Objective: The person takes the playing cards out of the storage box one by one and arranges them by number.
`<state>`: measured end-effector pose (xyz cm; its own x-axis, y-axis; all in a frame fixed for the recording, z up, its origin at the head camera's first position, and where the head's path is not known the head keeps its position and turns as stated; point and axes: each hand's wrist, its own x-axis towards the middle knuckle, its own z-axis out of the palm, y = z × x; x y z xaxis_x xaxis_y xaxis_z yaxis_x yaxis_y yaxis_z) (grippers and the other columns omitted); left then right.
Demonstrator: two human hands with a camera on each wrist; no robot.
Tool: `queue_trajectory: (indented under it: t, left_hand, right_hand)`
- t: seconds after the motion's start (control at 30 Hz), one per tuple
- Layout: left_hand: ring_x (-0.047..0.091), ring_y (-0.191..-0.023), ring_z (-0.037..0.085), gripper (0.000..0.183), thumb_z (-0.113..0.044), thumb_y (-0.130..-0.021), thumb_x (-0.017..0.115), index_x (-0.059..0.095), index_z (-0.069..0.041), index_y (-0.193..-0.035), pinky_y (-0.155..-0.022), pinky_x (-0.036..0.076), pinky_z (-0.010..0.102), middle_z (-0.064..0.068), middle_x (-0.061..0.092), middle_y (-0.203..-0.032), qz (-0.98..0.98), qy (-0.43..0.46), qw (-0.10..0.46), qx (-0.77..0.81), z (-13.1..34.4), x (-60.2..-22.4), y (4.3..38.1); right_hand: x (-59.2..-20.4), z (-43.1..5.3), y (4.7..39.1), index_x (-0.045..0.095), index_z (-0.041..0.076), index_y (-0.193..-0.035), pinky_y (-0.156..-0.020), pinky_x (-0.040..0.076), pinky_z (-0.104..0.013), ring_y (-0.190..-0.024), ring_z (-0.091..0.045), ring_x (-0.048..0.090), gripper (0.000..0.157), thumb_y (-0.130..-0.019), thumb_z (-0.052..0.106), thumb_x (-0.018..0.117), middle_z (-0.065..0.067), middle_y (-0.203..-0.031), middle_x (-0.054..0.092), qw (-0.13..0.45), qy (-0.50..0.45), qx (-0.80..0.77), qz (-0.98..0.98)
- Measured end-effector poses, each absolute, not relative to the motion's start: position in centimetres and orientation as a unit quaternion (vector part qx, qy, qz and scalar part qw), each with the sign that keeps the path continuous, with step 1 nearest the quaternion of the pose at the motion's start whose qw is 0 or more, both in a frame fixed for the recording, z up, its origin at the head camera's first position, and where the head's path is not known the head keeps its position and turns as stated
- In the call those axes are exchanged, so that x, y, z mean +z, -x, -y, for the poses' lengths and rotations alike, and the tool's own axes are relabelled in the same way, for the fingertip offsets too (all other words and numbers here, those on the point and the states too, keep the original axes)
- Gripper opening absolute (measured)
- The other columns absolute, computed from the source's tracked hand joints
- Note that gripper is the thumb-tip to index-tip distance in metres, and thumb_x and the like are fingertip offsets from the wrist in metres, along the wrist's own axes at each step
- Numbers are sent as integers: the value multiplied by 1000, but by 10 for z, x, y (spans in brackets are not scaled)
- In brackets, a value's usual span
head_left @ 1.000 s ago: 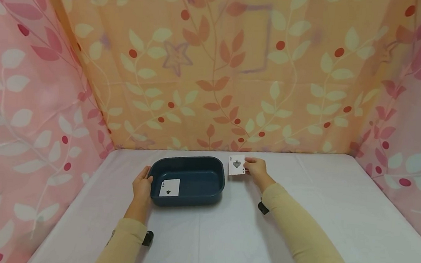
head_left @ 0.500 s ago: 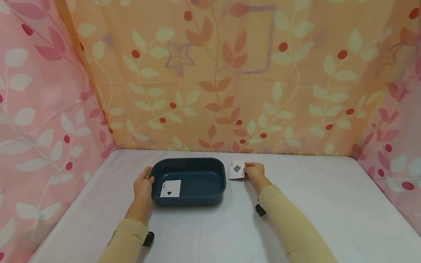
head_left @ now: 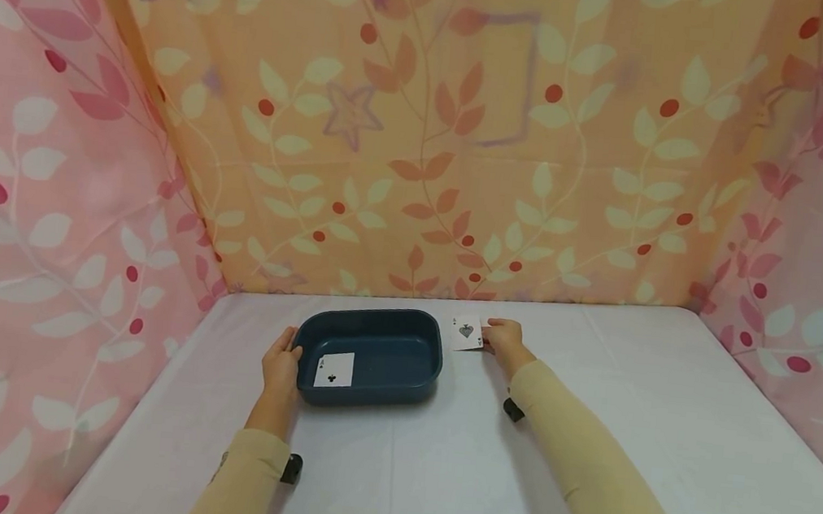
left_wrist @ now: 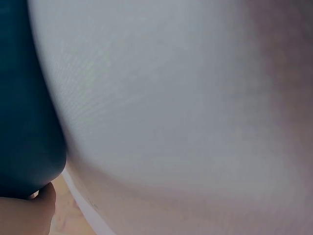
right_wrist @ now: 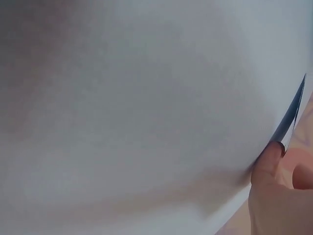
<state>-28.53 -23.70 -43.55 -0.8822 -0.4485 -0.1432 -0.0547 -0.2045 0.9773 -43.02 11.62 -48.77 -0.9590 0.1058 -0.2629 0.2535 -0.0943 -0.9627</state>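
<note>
In the head view, a dark blue rectangular tub (head_left: 370,398) stands on the white-covered table. My left hand (head_left: 280,368) grips its left end, thumb at the rim. Inside, at the tub's near left, lies a white playing card (head_left: 339,365) with a black club; whether another lies under it I cannot tell. Just right of the tub, my right hand (head_left: 507,344) pinches an ace of spades (head_left: 465,332) by its right edge, face up. In the right wrist view the thumb (right_wrist: 266,164) presses on the card (right_wrist: 292,115), which is seen nearly edge-on.
The white tablecloth (head_left: 392,476) spreads around the tub and toward the front. An orange leaf-patterned cloth (head_left: 419,168) hangs behind the table's far edge. Pink patterned cloths (head_left: 51,258) close off the left and right sides.
My right hand has come slightly down and to the right with the ace of spades. My left hand stays on the tub, and the card inside it lies as before.
</note>
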Motion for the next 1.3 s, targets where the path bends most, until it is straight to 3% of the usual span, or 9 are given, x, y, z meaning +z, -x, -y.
queue_trajectory:
  t: [0.1, 0.17, 0.2, 0.3, 0.43, 0.5, 0.7, 0.87, 1.3]
  left_hand:
    - [21, -145, 20, 53, 6, -101, 33, 24, -3, -152, -117, 16, 31, 10, 25, -157, 616, -205, 132, -749, 236, -435, 285]
    - [21, -145, 20, 53, 6, -101, 34, 24, -2, -152, -117, 16, 31, 10, 25, -157, 616, -207, 130, -749, 236, -436, 285]
    - [21, -145, 20, 53, 6, -101, 33, 25, -2, -152, -117, 16, 31, 10, 25, -157, 616, -208, 130, -749, 236, -436, 286]
    - [21, -144, 20, 53, 6, -101, 34, 25, -2, -152, -117, 16, 31, 10, 26, -157, 616, -209, 128, -749, 237, -437, 286]
    - [22, -144, 19, 53, 6, -101, 34, 26, -2, -152, -117, 17, 30, 10, 26, -156, 604, -210, 129, -758, 237, -437, 287]
    - [22, -144, 19, 53, 7, -101, 35, 26, -3, -152, -116, 17, 30, 9, 27, -156, 598, -211, 130, -762, 238, -437, 288]
    - [22, -144, 19, 54, 7, -101, 34, 25, -4, -153, -116, 17, 29, 9, 25, -157, 597, -213, 129, -763, 238, -437, 287]
    - [21, -144, 19, 54, 7, -101, 34, 24, -4, -153, -116, 17, 30, 9, 24, -157, 598, -210, 127, -763, 237, -435, 286]
    - [22, -144, 19, 54, 8, -100, 34, 25, -3, -152, -116, 17, 29, 9, 26, -157, 598, -208, 132, -763, 236, -436, 284]
  right_hand:
    - [-533, -130, 471, 55, -10, -127, -72, 59, -37, -86, -25, 70, 46, -82, -16, 61, -28, -106, 67, 46, -134, -723, -677]
    - [-571, -142, 504, 58, -11, -121, -60, 59, -35, -72, -22, 70, 44, -78, -15, 63, -23, -93, 70, 32, -119, -725, -677]
    - [-577, -145, 510, 58, -9, -125, -65, 59, -36, -76, -22, 70, 47, -79, -15, 62, -23, -98, 70, 36, -126, -717, -685]
    - [-591, -151, 523, 58, -10, -123, -56, 57, -34, -68, -19, 68, 47, -76, -13, 59, -17, -90, 71, 19, -110, -698, -707]
    - [-549, -144, 486, 56, -9, -127, -54, 55, -32, -63, -16, 63, 50, -77, -11, 60, -16, -94, 70, 23, -119, -666, -736]
    - [-511, -136, 451, 54, -8, -131, -60, 57, -31, -66, -14, 63, 52, -79, -12, 60, -21, -108, 67, 34, -138, -659, -739]
    - [-440, -130, 378, 33, -9, -146, -95, 49, -36, -99, -21, 61, 60, -89, -15, 52, -27, -144, 42, 92, -171, -732, -652]
    - [-428, -135, 364, 28, -6, -149, -106, 40, -41, -118, -27, 55, 58, -95, -10, 48, -26, -146, 40, 119, -178, -762, -611]
    - [-410, -129, 349, 30, 0, -151, -97, 47, -30, -100, -17, 65, 56, -99, 2, 51, -23, -147, 41, 153, -133, -791, -578]
